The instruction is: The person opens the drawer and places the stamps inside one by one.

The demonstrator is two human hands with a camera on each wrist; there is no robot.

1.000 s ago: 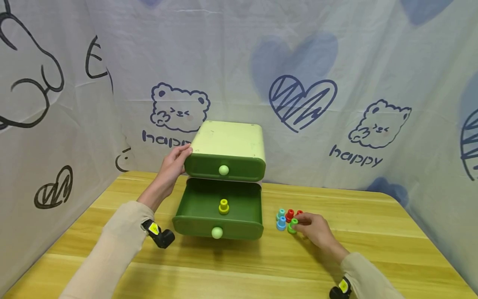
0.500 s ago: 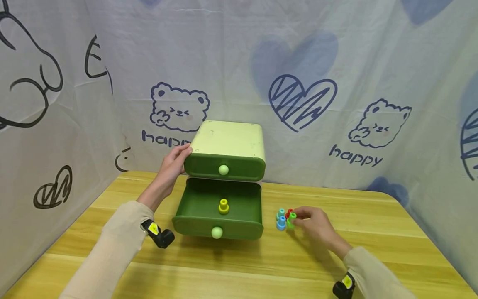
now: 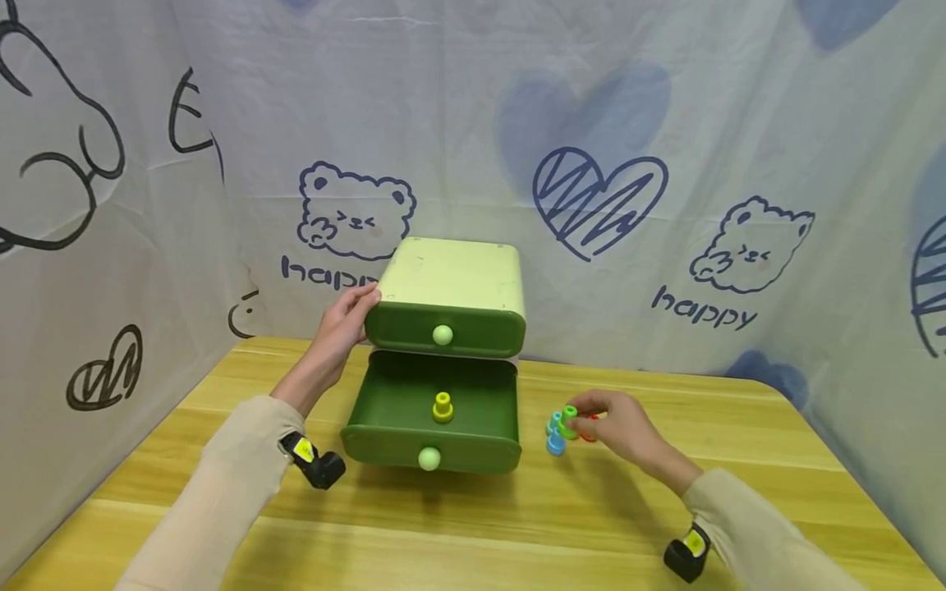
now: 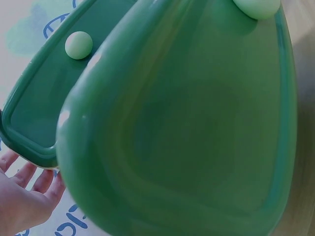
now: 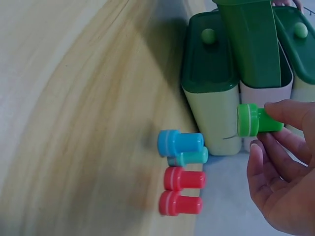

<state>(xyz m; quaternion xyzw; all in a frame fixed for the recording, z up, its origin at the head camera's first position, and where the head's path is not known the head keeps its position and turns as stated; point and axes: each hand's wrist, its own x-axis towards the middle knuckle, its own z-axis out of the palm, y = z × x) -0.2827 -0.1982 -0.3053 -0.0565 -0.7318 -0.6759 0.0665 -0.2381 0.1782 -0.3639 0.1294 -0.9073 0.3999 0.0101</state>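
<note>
A small green plastic peg with a wide round base is pinched between my right hand's thumb and fingers, lifted off the table. Under it stand a blue peg, a teal peg and two red pegs, one nearer and one farther. My left hand rests its fingers against the upper left side of a pale-green drawer cabinet. The cabinet's dark green middle drawer is pulled out, holding one upright yellow peg.
The cabinet's top drawer is closed, with a round knob. Its bottom drawer is closed too. A wood-grain table lies beneath everything. Behind it hangs a printed cloth.
My right hand has raised the green peg from the table and moved it up and left, over the other pegs. My left hand and the drawer have stayed in place.
</note>
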